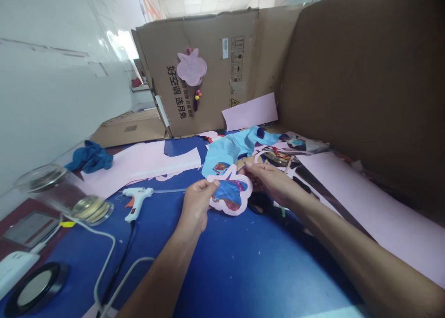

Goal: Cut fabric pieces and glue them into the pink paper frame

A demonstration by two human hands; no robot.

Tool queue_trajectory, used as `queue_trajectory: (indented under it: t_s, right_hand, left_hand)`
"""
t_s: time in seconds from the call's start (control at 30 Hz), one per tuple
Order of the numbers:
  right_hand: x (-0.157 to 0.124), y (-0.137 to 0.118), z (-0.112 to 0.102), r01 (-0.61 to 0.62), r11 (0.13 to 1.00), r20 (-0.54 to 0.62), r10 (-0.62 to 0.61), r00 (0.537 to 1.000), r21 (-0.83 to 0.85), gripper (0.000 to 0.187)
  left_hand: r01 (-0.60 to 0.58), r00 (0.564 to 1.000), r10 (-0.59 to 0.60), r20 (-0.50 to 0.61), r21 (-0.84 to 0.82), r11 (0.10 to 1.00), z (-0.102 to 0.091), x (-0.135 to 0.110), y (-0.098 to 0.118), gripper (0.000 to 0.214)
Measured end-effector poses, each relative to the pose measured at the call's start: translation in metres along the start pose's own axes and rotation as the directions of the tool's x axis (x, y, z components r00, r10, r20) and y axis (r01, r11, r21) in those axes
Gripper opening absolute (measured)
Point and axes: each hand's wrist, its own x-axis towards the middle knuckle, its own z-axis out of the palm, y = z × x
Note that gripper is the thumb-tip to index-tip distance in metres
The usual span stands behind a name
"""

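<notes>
So both hands are on a pink flower-shaped cutout (pixel 227 193) with blue and red scraps stuck across its middle, and it's held up just above the table (pixel 222 276). The left hand (pixel 196 204) has a firm grip on the cutout's left edge, pinched between thumb and fingers. The right hand (pixel 267 181) is clamped on the upper right edge too, with its fingertips (pixel 247 168) on the pink rim. A hot glue gun (pixel 136 202) lies near the left hand, its cord running off toward the near edge of the view. Past the cutout there's a pile of light blue fabric (pixel 232 149), and a pink sheet (pixel 351 202) runs under the right forearm up against a cardboard wall (pixel 361 77). Toward you, the blue tabletop gives the hands plenty of room, with just a few white flecks on it.
</notes>
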Motion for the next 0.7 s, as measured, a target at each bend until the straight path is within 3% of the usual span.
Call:
queue_trajectory:
  t_s: [0.4, 0.7]
  right_hand:
    - [0.0014, 0.0002, -0.0012, -0.016, 0.997, -0.035, 0.014, 0.999, -0.069, 0.044]
    - [0.0004, 0.0070, 0.0059, 0.082, 0.969, 0.074, -0.066, 0.995, -0.234, 0.047]
  left_hand:
    - [-0.004, 1.000, 0.005, -0.026, 0.030, 1.000, -0.0022, -0.0007, 0.0063, 0.045]
    - [0.006, 1.000, -0.007, 0.015, 0.031, 1.000, 0.0010, -0.0020, 0.0008, 0.046]
